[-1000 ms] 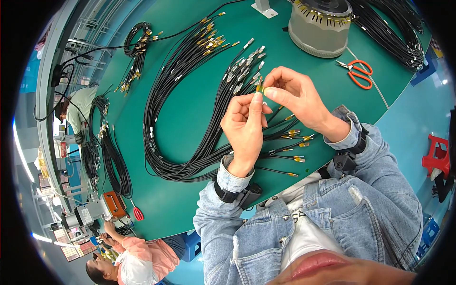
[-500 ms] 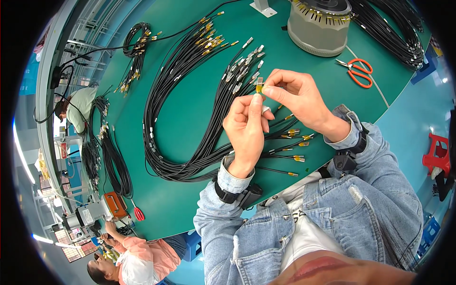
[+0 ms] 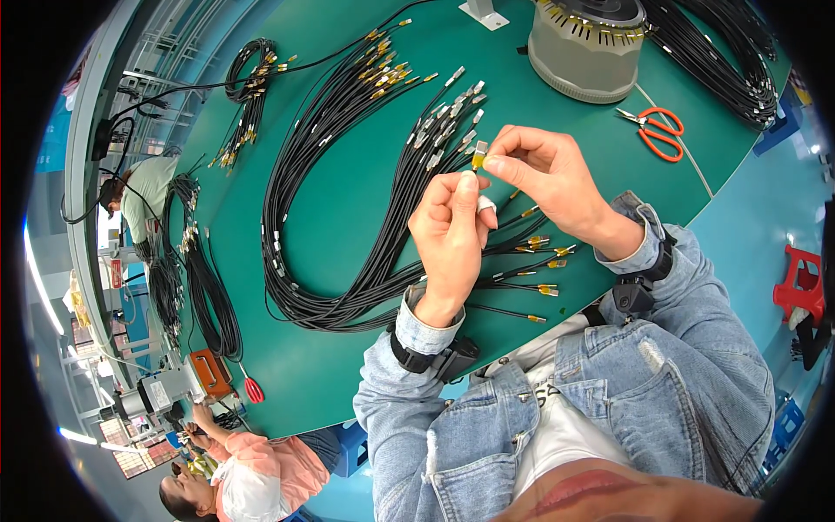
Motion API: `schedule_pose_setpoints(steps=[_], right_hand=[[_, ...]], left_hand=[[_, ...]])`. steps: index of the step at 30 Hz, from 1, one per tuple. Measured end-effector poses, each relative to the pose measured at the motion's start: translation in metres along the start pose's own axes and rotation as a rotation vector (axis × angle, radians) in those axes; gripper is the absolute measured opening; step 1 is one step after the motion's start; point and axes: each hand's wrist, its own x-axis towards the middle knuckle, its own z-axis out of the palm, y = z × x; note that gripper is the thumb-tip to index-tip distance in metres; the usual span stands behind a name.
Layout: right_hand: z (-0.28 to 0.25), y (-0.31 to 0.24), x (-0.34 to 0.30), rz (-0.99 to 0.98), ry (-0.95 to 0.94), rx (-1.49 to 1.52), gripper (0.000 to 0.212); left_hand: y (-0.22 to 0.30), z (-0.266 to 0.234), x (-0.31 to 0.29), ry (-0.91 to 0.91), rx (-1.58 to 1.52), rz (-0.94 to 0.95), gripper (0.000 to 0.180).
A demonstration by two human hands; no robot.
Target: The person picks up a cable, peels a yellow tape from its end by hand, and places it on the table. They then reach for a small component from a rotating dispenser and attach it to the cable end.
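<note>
Above the green table, a small metal cable plug with a yellow band [image 3: 479, 154] points upward between my hands. My left hand [image 3: 449, 235] is closed, thumb and fingers pinching just below the plug; a bit of white wrap shows on one of its fingers. Thumb and forefinger of my right hand [image 3: 550, 180] pinch at the plug's yellow part from the side. Behind and left of my hands lies a thick U-shaped bundle of black cables [image 3: 277, 226]. Plug ends with yellow bands [image 3: 546, 290] stick out beside my left wrist; the bundle's far ends carry silvery and yellow plugs.
Orange-handled scissors [image 3: 659, 135] lie right of my hands. A round grey machine [image 3: 583, 61] stands at the back, with coiled black cables [image 3: 731, 78] to its right. A smaller cable bundle [image 3: 248, 104] lies far left. One co-worker [image 3: 261, 470] sits at lower left, another [image 3: 148, 196] farther off.
The plug has tilted slightly to the right, and my right hand has shifted a little to the right with it. Both hands keep their pinch.
</note>
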Motion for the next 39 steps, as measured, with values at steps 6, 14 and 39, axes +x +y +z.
schedule_pose_setpoints(steps=[6, 14, 39], right_hand=[[0.0, 0.0, 0.001, -0.004, -0.003, 0.02, 0.01], [0.0, 0.002, 0.002, 0.071, -0.035, 0.168, 0.011], [0.001, 0.015, 0.006, 0.141, -0.027, 0.366, 0.014]], left_hand=[[-0.002, -0.005, 0.003, -0.091, -0.056, -0.028, 0.021], [-0.003, -0.007, 0.005, -0.17, -0.106, -0.06, 0.025], [-0.007, -0.018, 0.015, -0.4, -0.634, -0.327, 0.029]])
